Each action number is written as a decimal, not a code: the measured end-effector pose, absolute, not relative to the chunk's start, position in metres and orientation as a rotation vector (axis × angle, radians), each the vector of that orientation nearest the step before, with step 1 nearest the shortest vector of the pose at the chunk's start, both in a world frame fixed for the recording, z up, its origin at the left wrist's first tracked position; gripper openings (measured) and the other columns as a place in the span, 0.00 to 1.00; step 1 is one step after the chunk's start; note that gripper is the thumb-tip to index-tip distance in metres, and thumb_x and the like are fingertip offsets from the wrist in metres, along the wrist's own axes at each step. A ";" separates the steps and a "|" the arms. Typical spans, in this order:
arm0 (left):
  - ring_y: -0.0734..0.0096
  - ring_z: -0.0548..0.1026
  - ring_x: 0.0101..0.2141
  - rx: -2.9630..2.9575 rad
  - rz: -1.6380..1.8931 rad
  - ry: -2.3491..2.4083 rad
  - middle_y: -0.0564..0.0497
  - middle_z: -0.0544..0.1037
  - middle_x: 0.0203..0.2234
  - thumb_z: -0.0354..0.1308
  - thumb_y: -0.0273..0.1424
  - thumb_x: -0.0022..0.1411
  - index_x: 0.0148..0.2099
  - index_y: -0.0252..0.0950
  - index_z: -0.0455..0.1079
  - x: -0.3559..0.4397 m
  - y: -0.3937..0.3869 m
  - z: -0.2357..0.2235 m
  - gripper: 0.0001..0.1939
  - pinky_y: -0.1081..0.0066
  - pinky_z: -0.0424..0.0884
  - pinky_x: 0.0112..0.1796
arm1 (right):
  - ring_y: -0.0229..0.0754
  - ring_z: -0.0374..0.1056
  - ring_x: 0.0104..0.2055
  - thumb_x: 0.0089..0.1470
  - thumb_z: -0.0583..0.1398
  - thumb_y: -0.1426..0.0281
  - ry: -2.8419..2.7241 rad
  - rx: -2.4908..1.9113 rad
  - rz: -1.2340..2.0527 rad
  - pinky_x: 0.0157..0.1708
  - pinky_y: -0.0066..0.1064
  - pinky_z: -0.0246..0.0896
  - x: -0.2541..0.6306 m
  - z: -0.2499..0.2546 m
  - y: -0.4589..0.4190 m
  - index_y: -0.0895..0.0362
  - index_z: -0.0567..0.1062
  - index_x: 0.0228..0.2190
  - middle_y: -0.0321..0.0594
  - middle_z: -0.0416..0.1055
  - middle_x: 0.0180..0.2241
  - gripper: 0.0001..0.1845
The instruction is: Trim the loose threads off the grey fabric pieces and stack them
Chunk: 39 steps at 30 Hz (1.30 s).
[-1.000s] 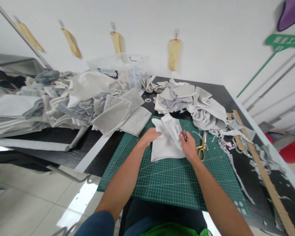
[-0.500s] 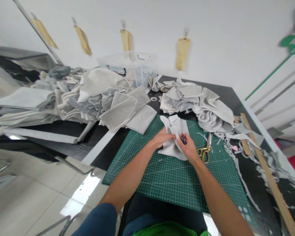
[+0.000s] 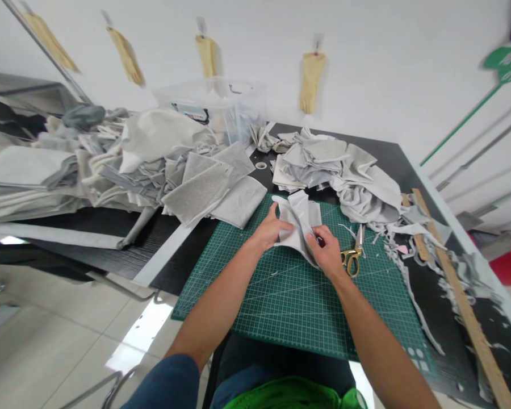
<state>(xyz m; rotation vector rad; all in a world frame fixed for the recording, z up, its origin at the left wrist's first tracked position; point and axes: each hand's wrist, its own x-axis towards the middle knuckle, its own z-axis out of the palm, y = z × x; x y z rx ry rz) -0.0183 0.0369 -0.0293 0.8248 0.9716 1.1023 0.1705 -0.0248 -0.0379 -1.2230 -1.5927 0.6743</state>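
Note:
A folded piece of pale grey fabric point(image 3: 297, 224) is held between both hands over the green cutting mat point(image 3: 289, 312), its middle creased and lifted. My left hand point(image 3: 267, 230) grips its left side, thumb on top and index finger stretched along the edge. On the right side, my right hand point(image 3: 325, 249) pinches the cloth with closed fingers. A small dark object shows in that hand, mostly hidden by the fingers. Gold-handled scissors point(image 3: 353, 255) lie on the mat just right of my right hand, blades pointing away.
Heaps of grey cloth point(image 3: 157, 136) fill the left side, with flat grey pieces point(image 3: 238, 201) overlapping the mat's corner. Another cloth pile point(image 3: 340, 165) sits behind the mat. A clear plastic box point(image 3: 247, 108) stands at the back. Wooden rulers point(image 3: 455, 284) and fabric scraps lie right.
The fabric lay flatter a second ago; both hands have since folded and lifted it. My left hand drew close to the right one, then moved apart. The dark object is now less visible.

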 end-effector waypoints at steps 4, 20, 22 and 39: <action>0.72 0.77 0.32 0.865 1.091 0.862 0.48 0.79 0.44 0.65 0.19 0.41 0.77 0.48 0.43 -0.019 0.033 -0.023 0.63 0.74 0.69 0.33 | 0.42 0.67 0.33 0.55 0.65 0.59 -1.473 -1.235 0.721 0.36 0.35 0.63 0.163 -0.044 -0.026 0.53 0.76 0.48 0.38 0.74 0.35 0.20; 0.76 0.65 0.23 1.448 0.894 1.108 0.56 0.70 0.22 0.63 0.47 0.58 0.31 0.32 0.76 -0.019 0.026 -0.018 0.20 0.75 0.57 0.24 | 0.41 0.68 0.33 0.56 0.64 0.58 -1.492 -1.305 0.631 0.36 0.34 0.64 0.166 -0.051 -0.019 0.54 0.74 0.43 0.39 0.76 0.37 0.17; 0.76 0.65 0.22 1.420 0.857 1.120 0.56 0.70 0.21 0.64 0.45 0.56 0.32 0.32 0.75 -0.019 0.025 -0.020 0.18 0.75 0.57 0.23 | 0.40 0.66 0.31 0.52 0.67 0.58 -1.462 -1.301 0.616 0.36 0.34 0.65 0.164 -0.050 -0.019 0.54 0.73 0.45 0.39 0.75 0.39 0.21; 0.75 0.66 0.21 1.229 0.865 1.241 0.56 0.72 0.20 0.67 0.32 0.47 0.34 0.33 0.77 -0.016 0.022 -0.010 0.10 0.75 0.57 0.22 | 0.41 0.66 0.29 0.64 0.56 0.58 -1.503 -1.354 0.628 0.34 0.34 0.63 0.167 -0.044 -0.024 0.56 0.77 0.51 0.37 0.74 0.30 0.21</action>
